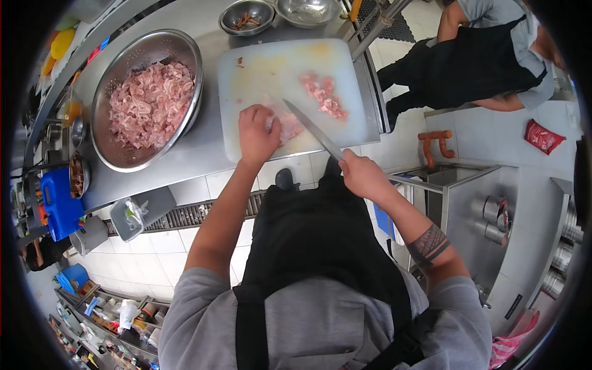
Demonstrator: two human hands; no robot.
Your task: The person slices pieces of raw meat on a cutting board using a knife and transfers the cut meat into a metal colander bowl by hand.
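My right hand (365, 177) is closed around the handle of a long kitchen knife (313, 129). Its blade points up and to the left, with the edge beside a pale pink piece of raw meat (288, 125). With curled fingers, my left hand (258, 134) presses that piece against a white cutting board (246, 74); its fingertips are partly hidden. Cut bits of raw meat (325, 97) lie to the right of the blade. Left of the board, a big steel colander (196, 74) holds a heap of sliced raw meat (151, 105).
Behind the board are a steel bowl with brown pieces (246, 18) and another metal bowl (307, 11). A grey bin (126, 219) and a blue jug (60, 203) are below left. Another person in a black apron (481, 61) stands at the upper right.
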